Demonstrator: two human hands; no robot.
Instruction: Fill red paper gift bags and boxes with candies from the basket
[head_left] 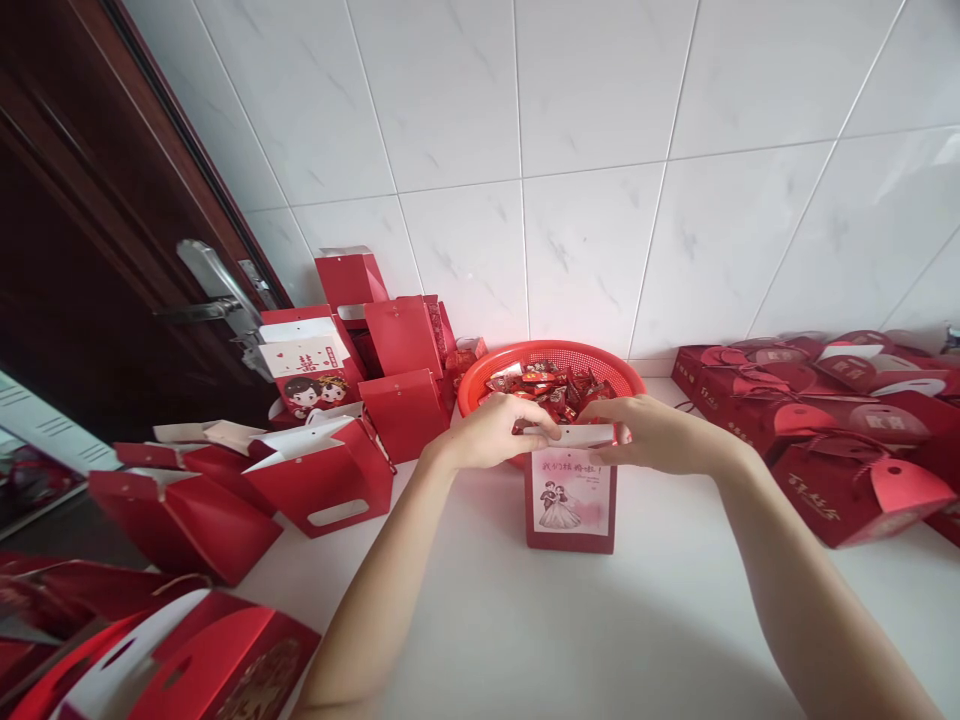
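Note:
A small red gift box point(571, 495) with a pink panel showing a drawn couple stands upright on the white table point(525, 620). At its top left corner, my left hand point(501, 430) grips the edge between thumb and fingers. My right hand point(649, 432) holds the top right corner in the same way. The white inner flap shows between the hands. Right behind the box is a red plastic basket point(631, 372) holding several wrapped candies point(551, 385). The fingertips behind the box's top edge are partly hidden.
Several red boxes point(405, 410) with raised tops stand at the left. More red boxes point(281, 660) lie at the lower left. Several handled red boxes point(832, 490) crowd the right side. A tiled wall point(592, 250) rises behind, and a dark door point(97, 200) is at the left.

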